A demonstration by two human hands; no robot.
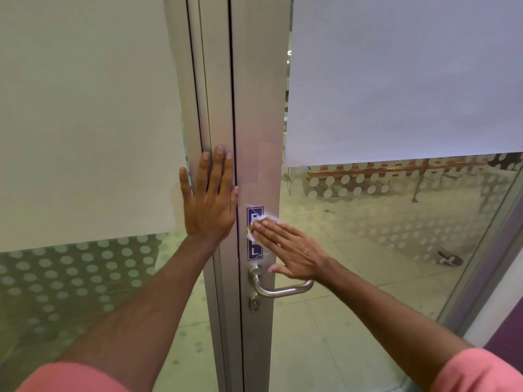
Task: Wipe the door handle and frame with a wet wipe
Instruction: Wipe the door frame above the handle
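The door frame (256, 137), a tall aluminium upright between frosted glass panes, carries everything here. The left hand (210, 199) lies flat with fingers spread and holds nothing, bracing the fixed post just beside the door's edge. The right hand (288, 247) presses the wet wipe (256, 226) under flat fingers against the purple sign (255, 250), above the door handle (278, 287). Judged from this, good work means firm, overlapping vertical strokes down the upright, covering its edges, then wrapping the wipe round the lever.
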